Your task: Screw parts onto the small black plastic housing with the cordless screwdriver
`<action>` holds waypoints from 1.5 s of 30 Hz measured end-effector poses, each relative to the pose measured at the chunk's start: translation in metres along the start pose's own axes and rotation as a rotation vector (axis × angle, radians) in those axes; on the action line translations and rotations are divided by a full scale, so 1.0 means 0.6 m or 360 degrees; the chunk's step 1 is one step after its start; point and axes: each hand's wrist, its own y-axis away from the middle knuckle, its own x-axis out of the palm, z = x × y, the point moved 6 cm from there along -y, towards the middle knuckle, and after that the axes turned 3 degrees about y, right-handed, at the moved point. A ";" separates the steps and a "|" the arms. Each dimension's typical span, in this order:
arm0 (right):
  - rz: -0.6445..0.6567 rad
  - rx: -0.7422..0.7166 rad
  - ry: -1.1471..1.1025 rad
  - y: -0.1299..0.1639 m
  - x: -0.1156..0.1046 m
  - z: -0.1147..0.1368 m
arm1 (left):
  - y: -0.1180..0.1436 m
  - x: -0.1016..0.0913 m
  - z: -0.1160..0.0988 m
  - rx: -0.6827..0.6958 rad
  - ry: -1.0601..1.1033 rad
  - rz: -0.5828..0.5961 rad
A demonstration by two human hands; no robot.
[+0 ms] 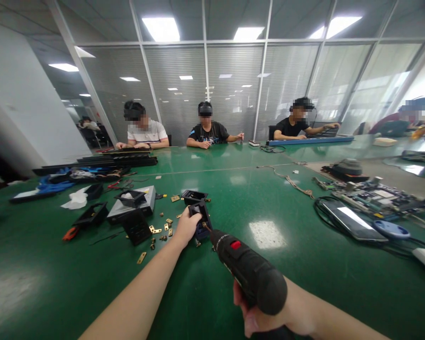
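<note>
My right hand (260, 314) is wrapped round the grip of a black cordless drill (250, 269) with a red switch on top. The drill's bit points away from me and reaches into a black plastic housing (202, 222). My left hand (188, 225) grips that housing from its left side, thumb over the rim. Whether the bit touches a screw inside is too small to tell. Small brass plates (157, 231) and several screws lie just left of my left hand. Another black housing (194, 196) sits right behind the held one.
At left are a silver box-shaped drive (147, 200), more black frames (91, 215) and black strips (116, 160). A circuit board (380, 196), a phone (354, 219) and cables lie at right. Several people sit across the green table (226, 293).
</note>
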 end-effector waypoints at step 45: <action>-0.0012 -0.0234 0.0205 -0.001 -0.005 0.006 | -0.006 -0.001 0.009 -0.0024 0.0021 0.0027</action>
